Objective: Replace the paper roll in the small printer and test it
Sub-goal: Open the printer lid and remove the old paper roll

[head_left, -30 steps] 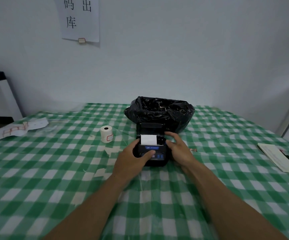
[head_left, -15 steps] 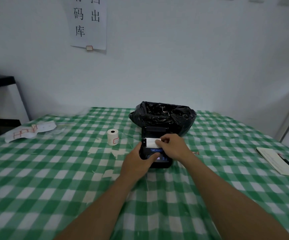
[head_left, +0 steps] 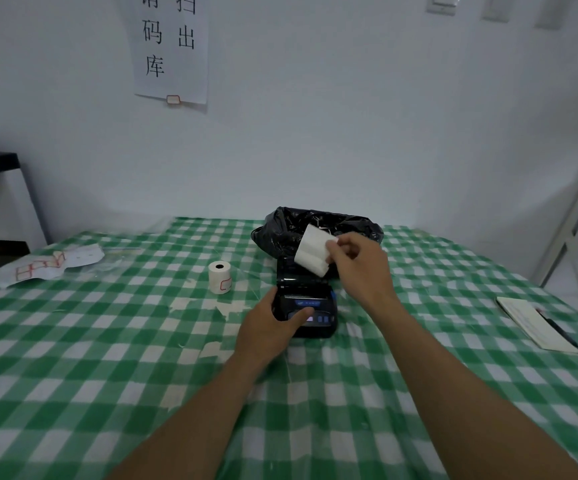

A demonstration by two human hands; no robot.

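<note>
A dim, bluish-grey indoor scene is shown under soft, even light. Only faint shadows are cast on the tablecloth (head_left: 107, 341). The roll (head_left: 313, 251) is smeared by motion blur. Straight lines are bent near the edges by wide-angle distortion. Fine detail is softened throughout.

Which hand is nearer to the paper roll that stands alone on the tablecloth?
Left. The left hand grips the printer, just right of the standing roll. The right hand is farther right, lifted above the printer, holding another roll.
</note>
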